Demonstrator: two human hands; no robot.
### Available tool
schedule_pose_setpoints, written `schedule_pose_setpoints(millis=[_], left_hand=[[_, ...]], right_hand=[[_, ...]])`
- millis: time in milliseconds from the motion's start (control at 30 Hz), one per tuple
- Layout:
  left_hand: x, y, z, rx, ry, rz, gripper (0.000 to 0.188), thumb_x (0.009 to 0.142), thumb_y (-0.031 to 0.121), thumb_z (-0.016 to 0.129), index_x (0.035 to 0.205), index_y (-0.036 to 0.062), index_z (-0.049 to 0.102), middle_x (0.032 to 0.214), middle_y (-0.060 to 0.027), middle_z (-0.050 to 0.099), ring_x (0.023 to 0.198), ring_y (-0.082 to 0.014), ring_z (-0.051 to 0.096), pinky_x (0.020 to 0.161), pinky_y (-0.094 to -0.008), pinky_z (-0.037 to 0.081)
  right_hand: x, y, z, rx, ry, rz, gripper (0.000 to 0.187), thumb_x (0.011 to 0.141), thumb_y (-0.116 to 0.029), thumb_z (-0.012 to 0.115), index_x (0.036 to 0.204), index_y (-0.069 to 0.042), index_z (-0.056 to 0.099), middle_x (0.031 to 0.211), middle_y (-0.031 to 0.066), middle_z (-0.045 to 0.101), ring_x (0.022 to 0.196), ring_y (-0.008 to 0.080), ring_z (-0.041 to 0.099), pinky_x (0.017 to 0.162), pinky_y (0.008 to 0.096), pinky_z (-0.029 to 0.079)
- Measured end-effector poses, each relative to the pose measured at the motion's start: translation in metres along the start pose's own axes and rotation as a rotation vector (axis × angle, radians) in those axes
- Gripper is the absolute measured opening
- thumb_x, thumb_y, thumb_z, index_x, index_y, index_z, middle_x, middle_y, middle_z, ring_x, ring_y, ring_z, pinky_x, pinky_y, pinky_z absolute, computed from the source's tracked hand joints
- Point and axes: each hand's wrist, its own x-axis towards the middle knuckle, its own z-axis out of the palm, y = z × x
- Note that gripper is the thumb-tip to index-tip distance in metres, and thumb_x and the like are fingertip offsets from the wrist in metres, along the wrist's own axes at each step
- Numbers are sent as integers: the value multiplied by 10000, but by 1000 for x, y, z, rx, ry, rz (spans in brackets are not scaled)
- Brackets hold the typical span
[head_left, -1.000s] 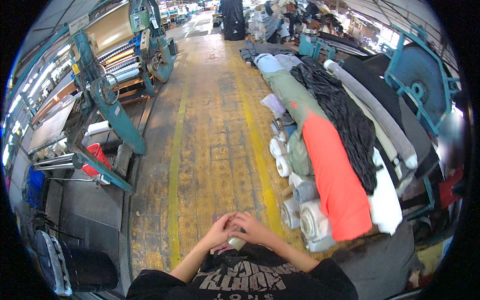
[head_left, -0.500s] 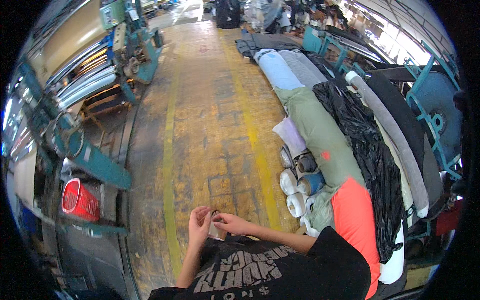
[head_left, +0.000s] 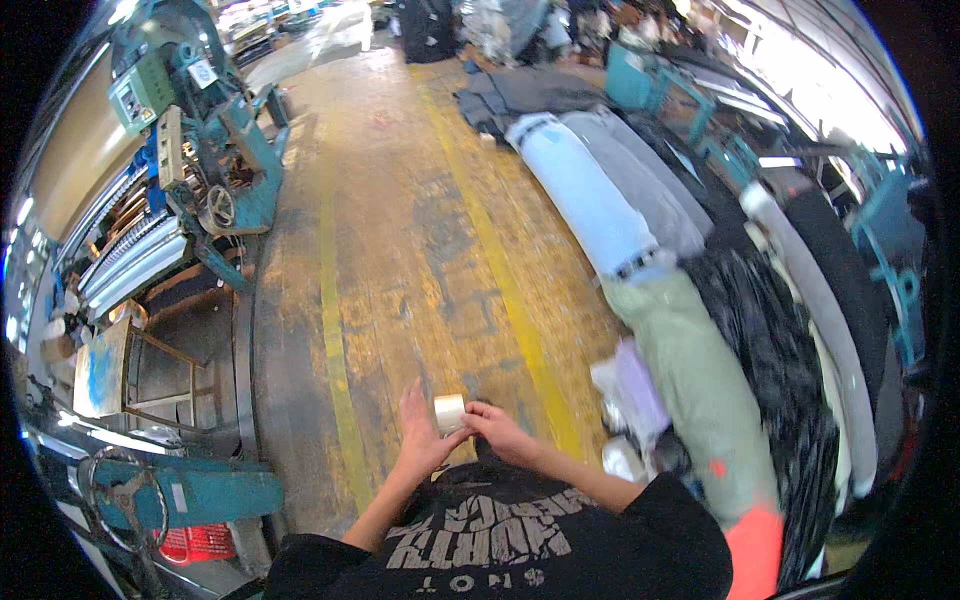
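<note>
A roll of whitish tape (head_left: 450,413) with a tan edge is held up in front of my chest, between my two hands. My right hand (head_left: 497,432) pinches the right side of the roll with bent fingers. My left hand (head_left: 420,435) is at the roll's left, its fingers stretched upward and apart from the roll. The left thumb reaches under the roll toward the right fingertips; whether it presses on the tape I cannot tell.
Long wrapped fabric rolls line the right side: light blue (head_left: 580,185), green (head_left: 690,370) and black-wrapped (head_left: 765,350). Teal machinery (head_left: 225,160), a small wooden table (head_left: 103,370) and a red basket (head_left: 200,543) stand left. Yellow lines (head_left: 515,320) mark the walkway floor.
The view has moved forward along the walkway. The tape roll has come up higher and shows more fully between my hands. My left fingers have straightened.
</note>
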Motion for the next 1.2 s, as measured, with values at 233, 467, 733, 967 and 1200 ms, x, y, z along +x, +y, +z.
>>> schedule_pose_setpoints(millis=[233, 467, 733, 967, 1200], left_hand=[[228, -113, -19, -757, 19, -442, 985, 775, 222, 874, 1472, -8, 217, 1370, -158, 489, 1251, -252, 514, 1026, -414, 455], [477, -213, -93, -1103, -282, -599, 680, 793, 20, 793, 1380, 22, 450, 1260, -87, 605, 1164, -222, 604, 986, -364, 500], [803, -296, -176, -1501, -328, -520, 607, 740, -108, 705, 1307, 21, 532, 1211, -94, 640, 1102, -229, 642, 967, -364, 519], [1108, -378, -186, -1206, -397, -610, 639, 761, -141, 615, 1358, 55, 500, 1267, -77, 603, 1181, -238, 597, 986, -365, 493], [1367, -457, -233, -1478, -205, -710, 452, 891, -38, 581, 1332, 22, 500, 1239, -112, 611, 1122, -242, 629, 929, -355, 549]], right_hand=[[254, -148, 9, -169, -326, -48, 299, 956, -52, 554, 1251, -12, 567, 1143, 20, 619, 1065, 117, 572, 973, 299, 449], [518, -273, 35, -415, -548, -140, 468, 923, -56, 609, 1375, -23, 490, 1247, 52, 603, 1154, 147, 563, 1012, 312, 445], [796, -422, 49, -475, -443, -265, 391, 910, -62, 649, 1293, -43, 572, 1119, 43, 662, 985, 123, 607, 851, 291, 503], [1066, -543, 12, -495, -314, -246, 346, 892, -120, 753, 1209, -26, 650, 1166, 64, 691, 1078, 137, 635, 940, 320, 507], [1342, -695, 23, -512, -454, -126, 325, 878, -180, 781, 1159, -35, 705, 1086, 57, 735, 1017, 133, 666, 906, 317, 526]])
